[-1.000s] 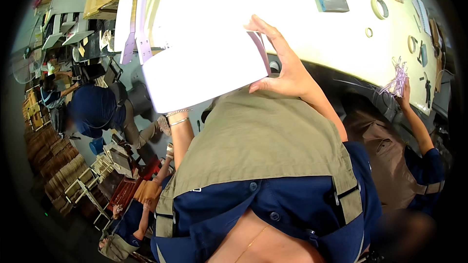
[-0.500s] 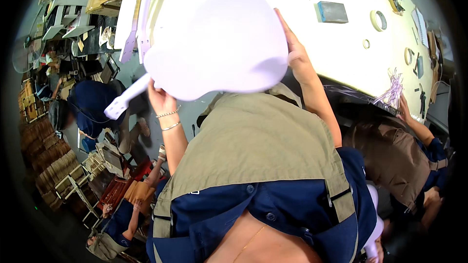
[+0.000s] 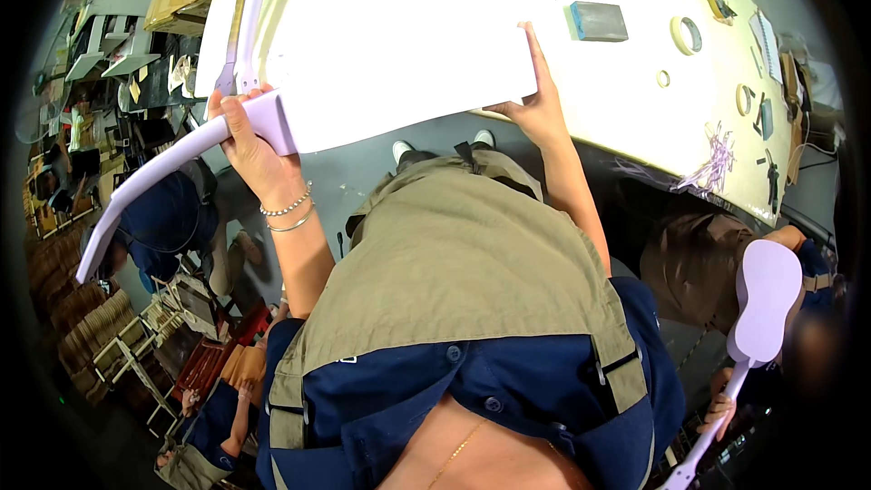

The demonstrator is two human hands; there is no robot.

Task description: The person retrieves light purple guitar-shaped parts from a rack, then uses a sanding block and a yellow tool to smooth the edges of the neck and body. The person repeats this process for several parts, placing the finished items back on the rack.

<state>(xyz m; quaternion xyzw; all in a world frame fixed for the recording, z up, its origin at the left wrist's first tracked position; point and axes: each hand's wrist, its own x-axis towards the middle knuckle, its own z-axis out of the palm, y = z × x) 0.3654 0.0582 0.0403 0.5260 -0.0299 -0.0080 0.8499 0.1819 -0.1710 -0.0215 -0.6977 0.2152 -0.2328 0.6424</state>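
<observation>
A lilac ukulele is turned edge-on in front of me, its body side (image 3: 408,95) glaring white against the bright table. My left hand (image 3: 259,145) wraps the neck (image 3: 172,147) close to where it meets the body, with the thumb over it. From there the neck runs down and left, its tip away from my arm. At the body's opposite end, my right hand (image 3: 537,104) grips with fingers up along the end and thumb lower down. Glare hides where the body's upper edge ends and the table starts.
More lilac ukulele parts (image 3: 254,9) lie at the table's far left. A sanding block (image 3: 601,22), tape rolls (image 3: 687,35) and a heap of lilac strips (image 3: 712,163) are on the right. At lower right, a co-worker's hand (image 3: 719,404) holds another lilac ukulele (image 3: 767,295).
The ukulele has turned from its broad face to its edge, and its neck has swung up and further left. My left hand has moved from the body to the neck. A co-worker's ukulele now shows.
</observation>
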